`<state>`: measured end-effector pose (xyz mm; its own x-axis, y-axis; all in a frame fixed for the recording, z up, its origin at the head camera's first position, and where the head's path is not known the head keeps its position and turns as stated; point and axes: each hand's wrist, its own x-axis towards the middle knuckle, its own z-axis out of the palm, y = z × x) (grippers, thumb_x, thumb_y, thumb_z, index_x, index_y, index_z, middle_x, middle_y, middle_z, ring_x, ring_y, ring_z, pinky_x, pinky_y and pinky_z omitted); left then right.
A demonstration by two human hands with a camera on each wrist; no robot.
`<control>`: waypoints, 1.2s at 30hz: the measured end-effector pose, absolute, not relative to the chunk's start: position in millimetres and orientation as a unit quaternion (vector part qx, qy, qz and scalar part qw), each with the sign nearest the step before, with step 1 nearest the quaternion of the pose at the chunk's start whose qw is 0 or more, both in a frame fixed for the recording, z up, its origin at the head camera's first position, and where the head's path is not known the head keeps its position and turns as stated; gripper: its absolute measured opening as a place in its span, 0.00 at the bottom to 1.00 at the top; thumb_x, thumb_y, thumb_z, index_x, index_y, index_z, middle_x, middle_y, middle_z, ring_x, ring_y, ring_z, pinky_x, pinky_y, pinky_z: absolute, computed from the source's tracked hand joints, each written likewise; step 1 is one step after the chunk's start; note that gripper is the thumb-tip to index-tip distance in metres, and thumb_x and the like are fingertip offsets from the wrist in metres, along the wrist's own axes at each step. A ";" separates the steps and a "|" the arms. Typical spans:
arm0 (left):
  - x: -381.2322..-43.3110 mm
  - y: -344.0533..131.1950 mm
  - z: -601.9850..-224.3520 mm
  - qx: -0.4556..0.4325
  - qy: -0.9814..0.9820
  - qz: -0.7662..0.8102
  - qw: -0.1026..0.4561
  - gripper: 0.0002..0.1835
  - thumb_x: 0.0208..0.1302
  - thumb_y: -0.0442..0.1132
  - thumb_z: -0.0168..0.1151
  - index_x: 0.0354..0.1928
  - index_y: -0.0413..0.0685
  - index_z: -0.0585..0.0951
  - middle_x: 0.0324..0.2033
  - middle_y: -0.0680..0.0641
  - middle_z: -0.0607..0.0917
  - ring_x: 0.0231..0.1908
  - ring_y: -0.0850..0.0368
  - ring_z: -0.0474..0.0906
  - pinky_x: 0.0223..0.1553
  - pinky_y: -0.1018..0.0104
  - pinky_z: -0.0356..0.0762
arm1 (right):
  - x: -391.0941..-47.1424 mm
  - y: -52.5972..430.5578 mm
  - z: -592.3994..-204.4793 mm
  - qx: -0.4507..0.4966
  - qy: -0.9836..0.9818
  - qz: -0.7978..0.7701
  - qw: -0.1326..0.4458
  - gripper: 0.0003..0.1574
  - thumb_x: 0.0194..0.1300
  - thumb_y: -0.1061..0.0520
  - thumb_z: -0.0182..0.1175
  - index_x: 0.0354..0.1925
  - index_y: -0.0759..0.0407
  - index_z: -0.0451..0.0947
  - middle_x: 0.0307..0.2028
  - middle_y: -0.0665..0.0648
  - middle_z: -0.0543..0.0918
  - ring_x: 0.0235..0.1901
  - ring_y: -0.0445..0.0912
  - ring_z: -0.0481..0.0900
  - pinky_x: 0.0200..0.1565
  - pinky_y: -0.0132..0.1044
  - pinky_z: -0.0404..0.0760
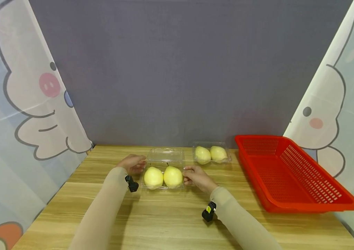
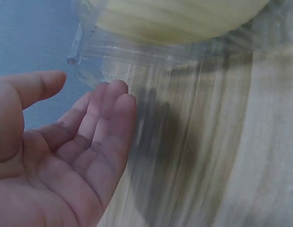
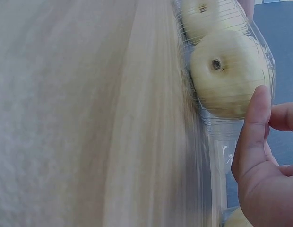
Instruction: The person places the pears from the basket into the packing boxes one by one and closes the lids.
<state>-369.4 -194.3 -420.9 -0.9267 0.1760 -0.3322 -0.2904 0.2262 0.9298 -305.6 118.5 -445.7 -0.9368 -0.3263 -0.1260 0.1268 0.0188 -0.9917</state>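
Two pale yellow pears sit side by side in a clear plastic clamshell box on the table. Its transparent lid stands raised at the back. At the box's left side is my left hand, fingers loosely bent and the thumb apart; in the left wrist view, this hand has its fingertips close to a box corner, and contact is hard to judge. My right hand pinches the box's right edge between thumb and forefinger. The right wrist view shows the thumb against the plastic beside a pear.
Behind and to the right, a second clear box with two pears stands near the back wall. A red perforated plastic basket occupies the table's right side. A dark grey backdrop rises behind the wooden table.
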 end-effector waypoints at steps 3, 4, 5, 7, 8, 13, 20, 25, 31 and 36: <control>-368.9 -191.8 -417.3 -0.039 0.770 0.609 0.187 0.28 0.78 0.42 0.51 0.70 0.29 0.62 0.39 0.47 0.79 0.32 0.60 0.78 0.39 0.66 0.84 | -305.7 118.1 -446.3 -0.070 0.695 -0.697 0.162 0.25 0.74 0.65 0.53 0.63 0.76 0.61 0.32 0.58 0.75 0.26 0.41 0.74 0.30 0.30 0.81; -368.7 -191.3 -416.0 -0.037 0.773 0.605 0.187 0.28 0.78 0.42 0.51 0.70 0.29 0.62 0.40 0.46 0.79 0.33 0.59 0.78 0.41 0.65 0.84 | -305.6 117.9 -446.3 -0.070 0.695 -0.697 0.161 0.25 0.74 0.65 0.53 0.63 0.76 0.61 0.31 0.58 0.75 0.26 0.41 0.74 0.30 0.30 0.81; -368.8 -190.8 -415.0 -0.037 0.774 0.603 0.188 0.28 0.77 0.41 0.51 0.70 0.28 0.62 0.42 0.45 0.79 0.34 0.59 0.79 0.41 0.64 0.84 | -305.5 117.7 -446.2 -0.070 0.695 -0.697 0.160 0.25 0.74 0.65 0.53 0.64 0.76 0.61 0.31 0.58 0.75 0.26 0.41 0.74 0.30 0.30 0.81; -367.7 -189.4 -411.3 -0.036 0.780 0.595 0.192 0.28 0.77 0.41 0.51 0.70 0.28 0.63 0.44 0.44 0.78 0.34 0.59 0.79 0.43 0.63 0.84 | -305.6 117.6 -446.3 -0.068 0.696 -0.697 0.159 0.25 0.74 0.66 0.53 0.64 0.76 0.62 0.31 0.57 0.75 0.25 0.41 0.74 0.30 0.30 0.82; -367.5 -188.7 -409.9 -0.034 0.784 0.589 0.193 0.27 0.77 0.41 0.51 0.69 0.28 0.64 0.46 0.43 0.78 0.35 0.59 0.79 0.43 0.63 0.84 | -305.5 117.7 -446.2 -0.068 0.697 -0.697 0.158 0.25 0.74 0.66 0.53 0.64 0.76 0.62 0.30 0.57 0.76 0.25 0.41 0.74 0.30 0.30 0.82; -366.9 -187.0 -404.2 -0.026 0.804 0.561 0.194 0.26 0.78 0.40 0.51 0.68 0.28 0.67 0.52 0.39 0.79 0.40 0.57 0.80 0.46 0.62 0.84 | -306.0 119.2 -447.4 -0.073 0.700 -0.693 0.156 0.26 0.74 0.64 0.54 0.64 0.76 0.62 0.32 0.58 0.76 0.27 0.41 0.75 0.31 0.31 0.82; -368.2 -187.1 -404.3 -0.029 0.799 0.569 0.193 0.23 0.77 0.37 0.52 0.66 0.27 0.70 0.42 0.46 0.81 0.34 0.60 0.78 0.44 0.63 0.84 | -306.2 119.0 -447.5 -0.071 0.704 -0.690 0.154 0.26 0.74 0.63 0.55 0.64 0.75 0.62 0.32 0.58 0.76 0.27 0.42 0.75 0.31 0.31 0.82; -370.6 -188.4 -407.9 -0.023 0.796 0.575 0.191 0.23 0.76 0.36 0.53 0.65 0.26 0.70 0.40 0.48 0.81 0.33 0.60 0.79 0.43 0.63 0.84 | -306.1 118.3 -448.0 -0.065 0.707 -0.688 0.151 0.26 0.74 0.64 0.56 0.64 0.75 0.62 0.33 0.58 0.76 0.27 0.42 0.76 0.31 0.31 0.82; -372.3 -187.6 -410.2 -0.015 0.797 0.577 0.181 0.23 0.77 0.35 0.52 0.65 0.25 0.70 0.42 0.45 0.83 0.32 0.62 0.80 0.43 0.63 0.84 | -304.8 118.6 -448.1 -0.065 0.710 -0.686 0.149 0.26 0.74 0.64 0.55 0.64 0.75 0.62 0.31 0.58 0.76 0.26 0.41 0.76 0.31 0.31 0.82; -371.5 -187.5 -409.8 -0.019 0.799 0.576 0.173 0.23 0.76 0.34 0.53 0.67 0.26 0.69 0.43 0.45 0.83 0.32 0.61 0.79 0.42 0.63 0.84 | -305.6 119.0 -448.6 -0.069 0.711 -0.684 0.151 0.27 0.74 0.63 0.55 0.65 0.75 0.61 0.31 0.57 0.77 0.27 0.41 0.76 0.31 0.31 0.83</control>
<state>-371.5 -187.5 -409.8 -0.9392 0.1697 -0.2986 -0.2297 0.3360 0.9134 -305.6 119.0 -448.6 -0.9445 -0.3058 -0.1203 0.1083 0.0557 -0.9926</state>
